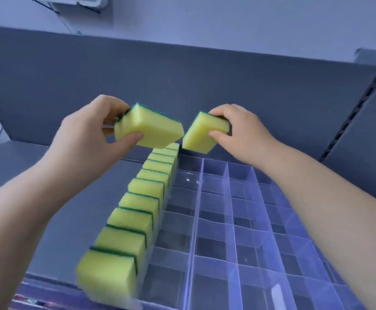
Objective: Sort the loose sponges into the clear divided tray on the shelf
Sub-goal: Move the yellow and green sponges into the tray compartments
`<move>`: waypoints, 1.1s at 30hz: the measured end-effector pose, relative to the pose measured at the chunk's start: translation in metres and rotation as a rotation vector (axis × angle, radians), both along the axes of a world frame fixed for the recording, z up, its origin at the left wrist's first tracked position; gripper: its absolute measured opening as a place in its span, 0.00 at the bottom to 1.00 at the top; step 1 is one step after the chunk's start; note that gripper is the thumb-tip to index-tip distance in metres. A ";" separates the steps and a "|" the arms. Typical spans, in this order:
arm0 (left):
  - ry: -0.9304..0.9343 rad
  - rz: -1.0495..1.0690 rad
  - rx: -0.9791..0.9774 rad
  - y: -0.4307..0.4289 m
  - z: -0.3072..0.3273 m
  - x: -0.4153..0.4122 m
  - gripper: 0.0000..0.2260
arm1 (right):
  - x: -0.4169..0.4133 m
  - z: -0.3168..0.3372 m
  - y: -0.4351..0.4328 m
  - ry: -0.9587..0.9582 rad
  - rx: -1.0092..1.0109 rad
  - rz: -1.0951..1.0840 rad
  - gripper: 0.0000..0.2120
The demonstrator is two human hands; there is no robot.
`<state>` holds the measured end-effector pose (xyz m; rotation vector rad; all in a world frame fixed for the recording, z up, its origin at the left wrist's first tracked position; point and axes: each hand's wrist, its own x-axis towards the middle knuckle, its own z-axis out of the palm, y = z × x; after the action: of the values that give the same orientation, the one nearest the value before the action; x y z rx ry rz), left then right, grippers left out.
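Sponge in left grip [149, 127]: a yellow block with a green scouring layer on its far upper face. It is held in the air above the far end of the filled column. Its long axis runs left to right and tips down toward the right.
Sponge in right grip [203, 133]: the same yellow and green kind, held above the far end of the tray, just right of the first. Its long axis slants from upper right down to lower left, with the green layer along its far edge.
Gap between the two: their nearest corners come very close; I cannot tell whether they touch.
Row of sponges [135, 211]: about ten stand on edge in the tray's leftmost column, running from near to far. Each has its long axis left to right and its green layer facing far. The nearest ones are blurred.
Left grip [88, 130]: the left hand pinches its sponge, thumb on the near yellow face and fingers curled over the far left end.
Right grip [245, 133]: the right hand pinches its sponge, thumb on the near face and fingers over the far right end.
Clear divided tray [196, 220]: it lies on the shelf, and its grid of transparent walls shows the dark surface beneath.
Shelf [59, 175]: grey, with a grey back panel [182, 74] behind it and a slotted upright [357, 113] at far right.
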<state>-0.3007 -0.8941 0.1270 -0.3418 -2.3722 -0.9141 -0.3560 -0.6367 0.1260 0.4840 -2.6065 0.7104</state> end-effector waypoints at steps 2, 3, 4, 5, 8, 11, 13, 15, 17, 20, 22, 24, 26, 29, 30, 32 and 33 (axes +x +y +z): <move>-0.006 -0.057 0.017 -0.010 -0.004 -0.015 0.15 | -0.010 -0.009 -0.011 -0.023 0.011 -0.056 0.15; -0.011 -0.082 0.021 -0.014 -0.006 -0.021 0.15 | -0.013 -0.014 -0.015 -0.032 0.008 -0.086 0.15; -0.017 -0.107 0.022 -0.018 -0.009 -0.026 0.15 | -0.016 -0.018 -0.019 -0.037 0.005 -0.118 0.15; -0.021 -0.130 0.022 -0.022 -0.011 -0.030 0.14 | -0.018 -0.022 -0.023 -0.041 0.000 -0.151 0.15; -0.029 -0.180 0.029 -0.033 -0.014 -0.042 0.14 | -0.021 -0.028 -0.031 -0.076 0.002 -0.238 0.16; -0.018 -0.221 0.024 -0.042 -0.013 -0.051 0.14 | -0.025 -0.035 -0.038 -0.129 0.050 -0.271 0.17; -0.014 -0.246 0.036 -0.045 -0.012 -0.056 0.14 | -0.028 -0.040 -0.042 -0.160 0.087 -0.293 0.17; -0.011 -0.265 0.050 -0.047 -0.011 -0.060 0.13 | -0.032 -0.044 -0.044 -0.186 0.114 -0.303 0.18; -0.009 -0.278 0.056 -0.050 -0.012 -0.064 0.13 | -0.035 -0.048 -0.046 -0.202 0.126 -0.305 0.18; -0.020 -0.297 0.062 -0.052 -0.016 -0.069 0.13 | -0.038 -0.052 -0.047 -0.205 0.167 -0.309 0.18; -0.032 -0.308 0.064 -0.053 -0.019 -0.072 0.13 | -0.038 -0.055 -0.047 -0.197 0.218 -0.310 0.18; -0.034 -0.315 0.068 -0.052 -0.019 -0.074 0.13 | -0.037 -0.059 -0.049 -0.164 0.249 -0.297 0.16; -0.029 -0.324 0.087 -0.050 -0.018 -0.077 0.13 | -0.037 -0.063 -0.051 -0.114 0.284 -0.282 0.14; -0.045 -0.359 0.123 -0.045 -0.017 -0.082 0.12 | -0.037 -0.071 -0.053 -0.070 0.414 -0.283 0.12; -0.047 -0.369 0.117 -0.043 -0.017 -0.084 0.12 | -0.038 -0.074 -0.052 -0.054 0.445 -0.279 0.13; -0.039 -0.384 0.084 -0.038 -0.015 -0.089 0.13 | -0.038 -0.079 -0.048 -0.054 0.431 -0.269 0.13; -0.038 -0.390 0.072 -0.035 -0.014 -0.091 0.13 | -0.038 -0.080 -0.045 -0.077 0.377 -0.255 0.12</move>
<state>-0.3920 -0.9289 0.1126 -0.7834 -2.3406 -1.1844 -0.3937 -0.6817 0.0464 0.2225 -2.8143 0.1566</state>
